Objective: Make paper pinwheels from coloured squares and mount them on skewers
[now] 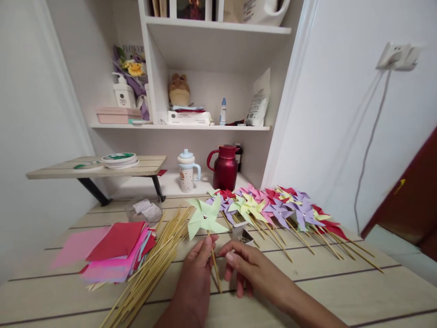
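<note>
My left hand (195, 273) pinches the thin wooden stick of a pale green paper pinwheel (205, 217) and holds it upright over the table. My right hand (251, 269) hovers just to the right of the stick, its fingers loosely curled and apart, holding nothing I can see. A heap of bare wooden sticks (155, 257) lies to the left of my hands. Beside the sticks sits a stack of red and pink paper squares (112, 250).
A row of finished pinwheels (283, 209) in purple, pink, red and yellow lies at the right. A small box (243, 234) sits behind my right hand. A red jug (225, 168), a cup (187, 172), a small raised shelf (99, 169) and a plastic bag (145, 209) stand at the back.
</note>
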`<state>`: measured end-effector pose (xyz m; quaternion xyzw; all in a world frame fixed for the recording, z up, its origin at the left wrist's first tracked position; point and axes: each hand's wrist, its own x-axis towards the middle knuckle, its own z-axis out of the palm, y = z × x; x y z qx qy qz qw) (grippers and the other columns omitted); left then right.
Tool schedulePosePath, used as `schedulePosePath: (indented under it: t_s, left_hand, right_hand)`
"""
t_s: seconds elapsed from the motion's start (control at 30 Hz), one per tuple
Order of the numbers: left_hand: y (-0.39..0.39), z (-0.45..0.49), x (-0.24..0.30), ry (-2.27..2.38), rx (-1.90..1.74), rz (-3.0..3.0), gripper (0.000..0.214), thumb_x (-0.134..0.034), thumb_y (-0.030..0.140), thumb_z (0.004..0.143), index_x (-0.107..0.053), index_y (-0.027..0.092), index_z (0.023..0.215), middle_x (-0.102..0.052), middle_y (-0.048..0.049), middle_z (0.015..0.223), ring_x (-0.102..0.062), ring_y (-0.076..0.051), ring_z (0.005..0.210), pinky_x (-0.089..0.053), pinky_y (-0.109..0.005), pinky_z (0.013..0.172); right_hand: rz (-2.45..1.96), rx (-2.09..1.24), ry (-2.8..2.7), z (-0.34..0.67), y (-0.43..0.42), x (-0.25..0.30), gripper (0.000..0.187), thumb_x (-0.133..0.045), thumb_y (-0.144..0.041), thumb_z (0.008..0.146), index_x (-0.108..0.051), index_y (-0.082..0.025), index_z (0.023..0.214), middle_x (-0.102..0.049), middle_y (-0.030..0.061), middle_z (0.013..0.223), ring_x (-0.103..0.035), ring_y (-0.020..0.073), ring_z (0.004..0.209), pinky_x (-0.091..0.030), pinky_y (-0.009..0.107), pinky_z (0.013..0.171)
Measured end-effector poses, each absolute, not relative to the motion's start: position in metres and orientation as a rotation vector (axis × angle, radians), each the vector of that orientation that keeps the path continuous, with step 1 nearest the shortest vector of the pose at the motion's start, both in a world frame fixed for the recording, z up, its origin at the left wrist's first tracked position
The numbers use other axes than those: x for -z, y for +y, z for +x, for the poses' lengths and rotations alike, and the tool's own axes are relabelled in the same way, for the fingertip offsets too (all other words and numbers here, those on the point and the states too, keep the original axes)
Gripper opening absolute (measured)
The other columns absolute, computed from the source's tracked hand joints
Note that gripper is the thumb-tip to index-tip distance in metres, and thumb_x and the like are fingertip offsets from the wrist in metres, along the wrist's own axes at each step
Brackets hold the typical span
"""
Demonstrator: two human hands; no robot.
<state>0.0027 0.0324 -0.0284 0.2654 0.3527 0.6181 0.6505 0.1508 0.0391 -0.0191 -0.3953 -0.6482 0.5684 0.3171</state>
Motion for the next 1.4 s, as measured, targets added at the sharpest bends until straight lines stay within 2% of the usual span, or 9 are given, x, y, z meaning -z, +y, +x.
schedulePosePath:
  t_s: [0.1, 0.2, 0.27, 0.33, 0.6, 0.8, 1.03, 1.23, 1.4]
  left_hand:
    - [0.032, 0.002, 0.030, 0.822, -1.389, 0.582, 0.041, -0.080, 0.049, 0.066, -0.071, 0.017, 0.089, -0.067, -0.0042, 0.084, -0.063, -0.020, 0.079, -0.049, -0.031, 0.072]
    - [0.034, 0.000, 0.033, 0.826, -1.403, 0.546, 0.042, -0.082, 0.049, 0.064, -0.072, 0.015, 0.087, -0.065, -0.0056, 0.088, -0.061, -0.018, 0.079, -0.049, -0.030, 0.073]
    - [0.036, 0.000, 0.036, 0.803, -1.426, 0.514, 0.040, -0.083, 0.046, 0.064, -0.072, 0.014, 0.085, -0.065, -0.0070, 0.093, -0.059, -0.017, 0.082, -0.049, -0.029, 0.077]
    - [0.037, 0.000, 0.037, 0.784, -1.439, 0.486, 0.037, -0.084, 0.043, 0.064, -0.072, 0.015, 0.085, -0.065, -0.0070, 0.094, -0.059, -0.016, 0.084, -0.048, -0.029, 0.079]
    - [0.033, 0.003, 0.033, 0.711, -1.335, 0.456, 0.032, -0.079, 0.041, 0.072, -0.068, 0.016, 0.089, -0.061, -0.0023, 0.082, -0.058, -0.013, 0.068, -0.048, -0.024, 0.061]
    - [0.031, 0.004, 0.033, 0.751, -1.354, 0.447, 0.031, -0.078, 0.039, 0.073, -0.069, 0.015, 0.089, -0.062, -0.0043, 0.088, -0.060, -0.014, 0.074, -0.049, -0.024, 0.062]
    - [0.037, -0.001, 0.040, 0.793, -1.342, 0.564, 0.038, -0.076, 0.047, 0.072, -0.069, 0.014, 0.087, -0.063, -0.0036, 0.076, -0.058, -0.013, 0.064, -0.047, -0.024, 0.057]
    - [0.042, -0.004, 0.044, 0.839, -1.366, 0.640, 0.046, -0.075, 0.051, 0.073, -0.069, 0.013, 0.097, -0.065, -0.0047, 0.081, -0.061, -0.014, 0.072, -0.048, -0.025, 0.063]
    - [0.048, -0.005, 0.049, 0.949, -1.469, 0.612, 0.053, -0.084, 0.051, 0.060, -0.068, 0.016, 0.097, -0.064, -0.0017, 0.080, -0.060, -0.012, 0.067, -0.049, -0.025, 0.064]
  right_hand:
    - [-1.023, -1.553, -1.737, 0.145, 0.036, 0.024, 0.030, -0.059, -0.047, 0.087, -0.059, -0.019, 0.097, -0.063, -0.0026, 0.070, -0.050, 0.0053, 0.041, -0.033, 0.016, 0.039]
    - [-1.042, -1.581, -1.689, 0.140, 0.036, 0.029, 0.021, -0.066, -0.036, 0.077, -0.060, -0.017, 0.082, -0.059, -0.0040, 0.062, -0.045, 0.0057, 0.041, -0.038, 0.018, 0.041]
    - [-1.062, -1.567, -1.673, 0.137, 0.037, 0.032, 0.017, -0.064, -0.033, 0.075, -0.058, -0.017, 0.076, -0.056, -0.0040, 0.060, -0.043, 0.0063, 0.042, -0.038, 0.018, 0.041]
    - [-1.080, -1.541, -1.675, 0.136, 0.037, 0.033, 0.016, -0.062, -0.032, 0.076, -0.058, -0.017, 0.078, -0.055, -0.0042, 0.059, -0.043, 0.0069, 0.043, -0.037, 0.018, 0.040]
    - [-1.162, -1.393, -1.730, 0.136, 0.034, 0.043, 0.018, -0.065, -0.030, 0.077, -0.053, -0.022, 0.089, -0.058, -0.0070, 0.062, -0.047, 0.0074, 0.040, -0.035, 0.018, 0.041]
    - [-1.116, -1.569, -1.663, 0.130, 0.034, 0.046, 0.006, -0.059, -0.024, 0.072, -0.056, -0.019, 0.072, -0.055, -0.0063, 0.054, -0.039, 0.0057, 0.037, -0.032, 0.018, 0.038]
    - [-1.100, -1.639, -1.578, 0.128, 0.037, 0.050, 0.019, -0.058, -0.034, 0.075, -0.056, -0.017, 0.068, -0.055, -0.0052, 0.050, -0.040, 0.0047, 0.034, -0.028, 0.017, 0.037]
    - [-1.163, -1.645, -1.496, 0.136, 0.043, 0.046, 0.029, -0.060, -0.044, 0.076, -0.059, -0.015, 0.071, -0.057, -0.0036, 0.049, -0.042, 0.0049, 0.033, -0.023, 0.018, 0.036]
    - [-1.163, -1.661, -1.470, 0.140, 0.047, 0.045, 0.037, -0.065, -0.051, 0.071, -0.060, -0.014, 0.070, -0.058, -0.0024, 0.050, -0.044, 0.0055, 0.034, -0.026, 0.018, 0.037]
